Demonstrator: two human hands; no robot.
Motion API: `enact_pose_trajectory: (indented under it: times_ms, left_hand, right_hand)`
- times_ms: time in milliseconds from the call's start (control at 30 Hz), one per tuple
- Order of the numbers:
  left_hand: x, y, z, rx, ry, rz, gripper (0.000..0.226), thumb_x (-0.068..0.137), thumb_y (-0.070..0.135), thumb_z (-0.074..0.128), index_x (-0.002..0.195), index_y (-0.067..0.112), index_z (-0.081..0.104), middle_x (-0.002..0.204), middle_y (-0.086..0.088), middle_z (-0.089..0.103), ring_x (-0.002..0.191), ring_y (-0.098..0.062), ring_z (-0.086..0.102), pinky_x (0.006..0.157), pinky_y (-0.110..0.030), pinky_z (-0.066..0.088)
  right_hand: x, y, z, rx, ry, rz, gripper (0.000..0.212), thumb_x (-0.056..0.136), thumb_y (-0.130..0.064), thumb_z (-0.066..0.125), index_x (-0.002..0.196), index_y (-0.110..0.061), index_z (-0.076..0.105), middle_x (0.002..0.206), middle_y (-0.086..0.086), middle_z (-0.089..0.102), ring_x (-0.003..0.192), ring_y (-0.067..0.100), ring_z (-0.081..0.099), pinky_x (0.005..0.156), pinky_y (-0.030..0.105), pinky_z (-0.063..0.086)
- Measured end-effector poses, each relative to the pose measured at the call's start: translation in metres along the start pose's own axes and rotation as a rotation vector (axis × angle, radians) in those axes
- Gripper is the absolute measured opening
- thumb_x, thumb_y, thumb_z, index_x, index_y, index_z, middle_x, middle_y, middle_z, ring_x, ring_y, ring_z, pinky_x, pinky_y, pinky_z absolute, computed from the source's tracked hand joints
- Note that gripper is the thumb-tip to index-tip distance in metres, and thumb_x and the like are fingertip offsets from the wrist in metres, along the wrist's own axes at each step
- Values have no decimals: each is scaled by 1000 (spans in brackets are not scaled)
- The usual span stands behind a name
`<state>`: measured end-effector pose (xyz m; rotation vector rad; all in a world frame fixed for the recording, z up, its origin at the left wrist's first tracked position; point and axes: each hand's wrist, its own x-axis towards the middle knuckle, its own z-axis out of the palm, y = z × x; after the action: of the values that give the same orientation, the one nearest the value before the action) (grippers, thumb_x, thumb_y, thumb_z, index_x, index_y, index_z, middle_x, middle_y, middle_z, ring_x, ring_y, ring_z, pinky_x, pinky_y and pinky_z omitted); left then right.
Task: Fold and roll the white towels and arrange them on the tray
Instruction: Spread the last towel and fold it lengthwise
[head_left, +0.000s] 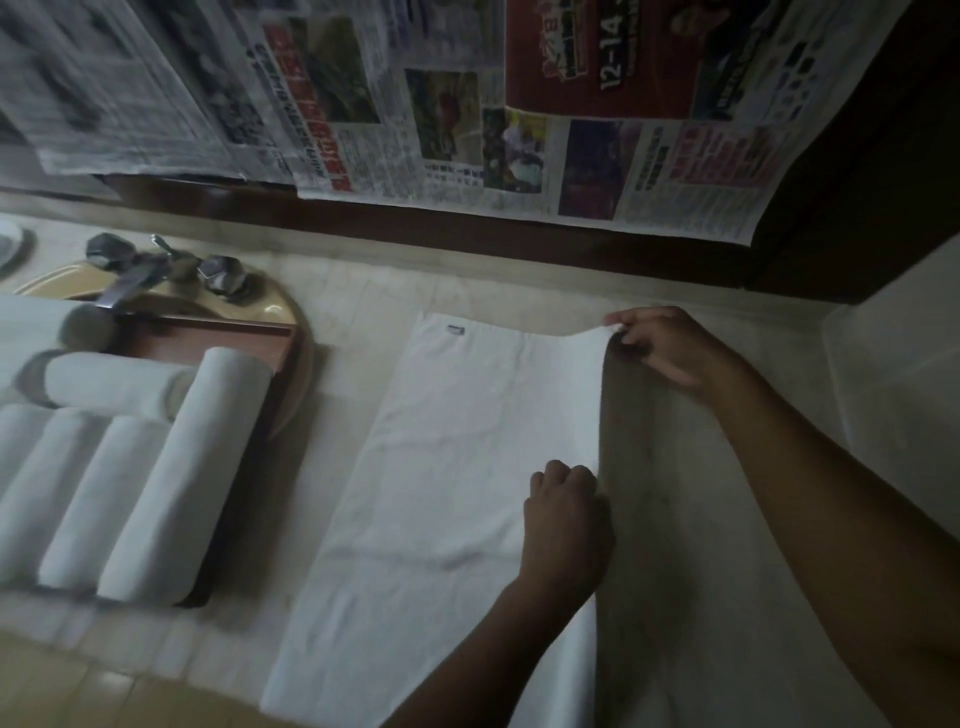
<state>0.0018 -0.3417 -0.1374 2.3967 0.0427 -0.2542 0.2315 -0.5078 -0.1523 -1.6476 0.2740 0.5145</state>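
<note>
Dim indoor light, greyish, no glare. Heavy shadow lies beneath the raised flap of the towel (457, 467). Newspapers (156, 88) at upper left are smeared by motion blur; rolled towels (104, 467) look soft. Straight lines bow near the edges.

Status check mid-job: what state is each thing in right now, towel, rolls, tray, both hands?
Flat towel: spread on the counter, right edge lifted.
Rolled towels: rolled, lying in the tray.
Tray: partly filled.
Left hand: grips the lifted edge.
Right hand: pinches the far corner.
</note>
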Motion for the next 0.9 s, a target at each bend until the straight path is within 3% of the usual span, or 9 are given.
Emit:
enact_pose_trajectory:
  times_ms: [133,200,267,367,500,567,700,833,900]
  left_hand:
    - [-3,0,-45,-215,-67,-96,23,102,26,55,91,7,62,89,-5,62,84,-24,59,71,-35,48]
    - [-5,-5,-69,-443,-161,-168,27,96,35,58,84,11,60,83,-7,66,81,-27,64,71,-41,53]
    - [-3,-17,-91,-796,-176,-285,26,94,27,61,74,13,53,73,-6,62,72,-26,64,70,-47,56]
    - [3,-48,-119,-1071,-180,-405,17,98,13,58,82,11,51,76,-9,62,72,-23,63,65,-34,53]
    - [11,-106,-135,-1047,-81,-539,22,84,30,66,84,10,56,79,-17,53,73,-26,53,66,-37,43]
    - [12,-132,-138,-1013,-24,-608,29,85,32,67,80,5,59,81,-25,61,72,-28,59,66,-39,47]
    - [13,-174,-144,-760,23,-682,17,94,24,63,79,16,65,72,-7,70,57,-18,60,52,-26,45]
    - [21,-189,-163,-954,-111,-669,26,95,19,69,71,19,60,62,0,62,49,-13,53,47,-21,38]
    - [27,-203,-162,-774,-37,-640,24,93,24,72,72,18,63,64,3,68,51,-13,59,50,-25,45]
  right_hand:
    - [-10,-17,21,-109,37,-192,23,96,-1,66,117,-5,74,110,15,74,98,23,72,89,31,61]
    - [-5,-25,38,-239,103,-286,17,96,-14,71,113,-12,75,104,7,75,92,17,72,84,29,60]
    - [7,-32,60,-366,153,-382,10,96,-21,72,105,-16,73,97,2,73,87,14,67,79,28,53]
    - [25,-42,106,-556,151,-492,5,100,-27,65,97,-24,66,96,-2,69,90,16,64,76,28,44]
    - [39,-47,179,-673,121,-448,7,104,-27,52,98,-24,53,86,-4,62,76,15,60,60,28,42]
    - [50,-40,212,-726,106,-429,7,105,-28,48,101,-23,52,85,-1,61,77,19,60,64,32,44]
    - [73,-8,246,-826,100,-382,14,106,-32,52,100,-20,56,99,-2,61,92,24,61,74,35,44]
    - [82,3,249,-783,155,-381,17,102,-36,58,94,-21,60,103,-1,64,93,21,60,77,33,43]
    - [85,3,247,-785,136,-390,16,102,-33,58,95,-19,61,102,0,65,94,21,60,77,32,41]
